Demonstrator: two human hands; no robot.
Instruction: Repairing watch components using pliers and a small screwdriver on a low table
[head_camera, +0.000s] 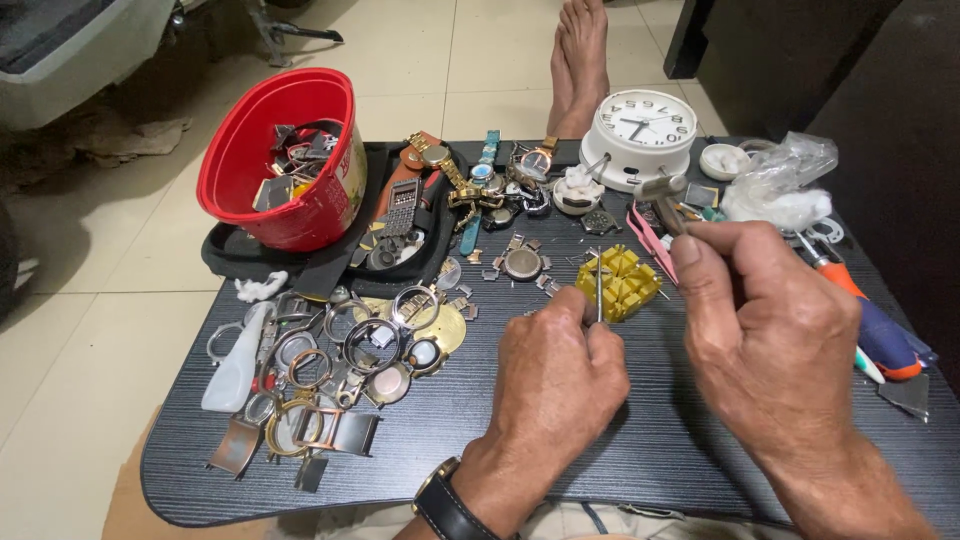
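- On the dark wood-grain table (620, 440), the left hand (560, 375) sits with fingers pinched shut around a thin metal pin tool (599, 290), held upright with its tip over the yellow holder block (620, 282).
- Beside it, the right hand (770, 340) closes its fingers on the handle of a small hammer (663, 195), whose metal head stands just behind the block.
- At the table's left lies a heap of watch cases and bezel rings (340, 370), with a white squeeze bottle (236, 362) at its edge.
- Further back, a red plastic tub (275, 160) of metal parts rests on a black tray (330, 265), next to several wristwatches (490, 180).
- Behind the block stands a white round clock (645, 130); a clear plastic bag (780, 180) lies to its right.
- An orange-and-blue handled tool (875, 325) lies along the right edge.
- Beyond the table, a bare foot (580, 60) rests on pale floor tiles (420, 60).
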